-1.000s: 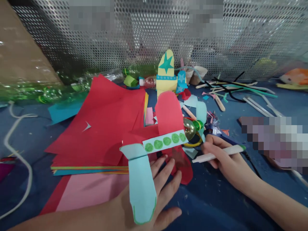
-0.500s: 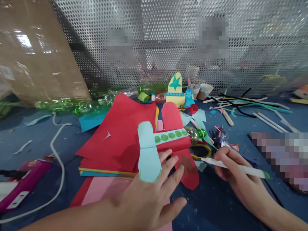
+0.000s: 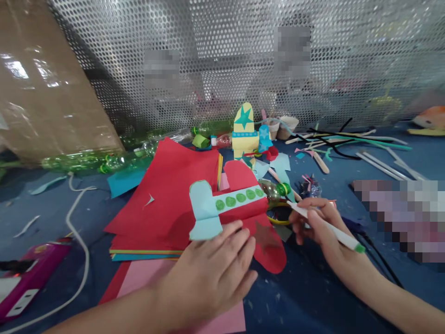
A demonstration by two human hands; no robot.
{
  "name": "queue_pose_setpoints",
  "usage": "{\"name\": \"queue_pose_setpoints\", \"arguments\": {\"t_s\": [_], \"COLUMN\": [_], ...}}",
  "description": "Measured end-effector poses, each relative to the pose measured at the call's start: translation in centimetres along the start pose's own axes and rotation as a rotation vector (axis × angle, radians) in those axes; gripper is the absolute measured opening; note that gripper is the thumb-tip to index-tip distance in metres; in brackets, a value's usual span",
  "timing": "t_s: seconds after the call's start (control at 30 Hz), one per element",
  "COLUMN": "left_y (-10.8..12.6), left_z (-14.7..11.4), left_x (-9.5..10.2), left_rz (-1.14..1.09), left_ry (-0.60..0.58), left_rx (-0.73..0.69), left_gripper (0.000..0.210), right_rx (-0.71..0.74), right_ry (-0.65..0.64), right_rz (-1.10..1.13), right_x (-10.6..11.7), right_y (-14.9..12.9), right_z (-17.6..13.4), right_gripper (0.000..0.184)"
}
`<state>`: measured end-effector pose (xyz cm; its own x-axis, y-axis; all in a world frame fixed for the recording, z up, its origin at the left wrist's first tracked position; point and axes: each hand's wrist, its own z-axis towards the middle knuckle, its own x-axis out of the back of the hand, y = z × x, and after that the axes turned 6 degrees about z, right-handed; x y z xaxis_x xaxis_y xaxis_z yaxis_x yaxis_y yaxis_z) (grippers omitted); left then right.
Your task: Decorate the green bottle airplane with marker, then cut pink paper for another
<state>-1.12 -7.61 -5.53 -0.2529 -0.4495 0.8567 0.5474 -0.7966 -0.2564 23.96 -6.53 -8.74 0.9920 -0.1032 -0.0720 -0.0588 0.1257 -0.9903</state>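
Perforated metal mesh (image 3: 215, 60) closes off the back, and a blue tabletop (image 3: 295, 297) runs forward from it. Blue surface shows between the forearms below the near wing, the widest room for moving. A cardboard sheet (image 3: 59, 93) leans at the far left. A stack of red paper (image 3: 170, 199), with other colours at its near edge, fills the left middle; a pink sheet (image 3: 229, 315) juts out nearer the person.

The paper-covered bottle plane (image 3: 243, 213) lies at the centre, its tail overlapping the stack's right side. Its long axis slants slightly: the light blue tail points left, the green-capped neck right and a little away. One red wing reaches away, the other, bearing a brown star, toward the person. The left hand (image 3: 212, 273) lies palm down along the plane's near side, fingers extended; how firmly it presses I cannot tell. The right hand (image 3: 321, 227) pinches a white marker.

A blurred flat thing (image 3: 399, 218) bounds the space beyond that hand. A purple power strip (image 3: 38, 273) sits at the left edge, and a yellow plane (image 3: 245, 134) stands behind. The white marker (image 3: 333, 232) aims its tip left and away, near the bottle's neck. A yellow ring (image 3: 280, 222) crowds the gap between neck and right hand.
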Motion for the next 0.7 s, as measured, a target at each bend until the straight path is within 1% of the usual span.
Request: {"name": "queue_pose_setpoints", "arguments": {"t_s": [0.03, 0.07, 0.1, 0.17, 0.2, 0.23, 0.27, 0.3, 0.33, 0.37, 0.43, 0.5, 0.53, 0.6, 0.67, 0.7], "left_y": [0.1, 0.2, 0.0, -0.8, -1.5, -2.4, -3.3, -4.2, -5.1, -5.9, -6.9, -7.4, -7.4, -7.3, -7.1, -7.1], "left_z": [-0.4, -0.8, -1.0, -0.6, 0.2, 1.4, 2.9, 4.7, 6.5, 8.2, 11.3, 13.5, 14.2, 15.3, 15.9, 16.0], "left_x": [0.7, 1.5, 2.5, 4.6, 5.6, 6.4, 6.8, 7.0, 6.8, 6.3, 4.5, 2.4, 1.3, -0.5, -1.7, -2.1], "left_rz": [0.034, 0.060, 0.059, 0.058, 0.042, 0.012, 0.014, 0.026, -0.016, -0.107, -0.273, -0.346, -0.359, -0.381, -0.405, -0.425], "left_ry": [0.049, 0.115, 0.202, 0.205, 0.194, 0.192, 0.186, 0.182, 0.149, 0.064, -0.173, -0.409, -0.478, -0.558, -0.624, -0.649], "left_rx": [-0.066, -0.097, -0.087, 0.091, 0.123, 0.089, 0.090, 0.213, 0.236, 0.257, 0.322, 0.346, 0.342, 0.331, 0.329, 0.330], "left_gripper": [0.032, 0.034, 0.038, 0.049, 0.053, 0.052, 0.043, 0.028, 0.022, 0.025, 0.027, 0.039, 0.044, 0.055, 0.064, 0.065], "right_rx": [-0.004, -0.018, -0.031, -0.057, -0.067, -0.070, -0.068, -0.061, -0.049, -0.031, 0.005, 0.031, 0.038, 0.047, 0.053, 0.055], "right_ry": [-0.020, -0.045, -0.075, -0.125, -0.139, -0.141, -0.135, -0.124, -0.111, -0.097, -0.070, -0.048, -0.040, -0.028, -0.023, -0.021], "right_rz": [-0.031, -0.066, -0.096, -0.108, -0.093, -0.074, -0.061, -0.055, -0.059, -0.071, -0.099, -0.122, -0.127, -0.126, -0.116, -0.109], "right_x": [0.0, 0.1, 0.1, 0.0, 0.0, -0.1, -0.1, -0.2, -0.2, -0.2, -0.2, -0.1, 0.0, 0.0, 0.0, 0.0], "right_y": [0.1, 0.3, 0.4, 0.7, 0.7, 0.7, 0.7, 0.7, 0.6, 0.5, 0.3, 0.1, 0.0, -0.1, -0.1, -0.2], "right_z": [0.0, 0.0, 0.0, -0.1, -0.1, -0.2, -0.3, -0.4, -0.4, -0.5, -0.6, -0.7, -0.7, -0.5, -0.4, -0.3], "right_gripper": [0.024, 0.024, 0.023, 0.021, 0.021, 0.021, 0.021, 0.020, 0.020, 0.019, 0.018, 0.020, 0.021, 0.023, 0.025, 0.026]}}
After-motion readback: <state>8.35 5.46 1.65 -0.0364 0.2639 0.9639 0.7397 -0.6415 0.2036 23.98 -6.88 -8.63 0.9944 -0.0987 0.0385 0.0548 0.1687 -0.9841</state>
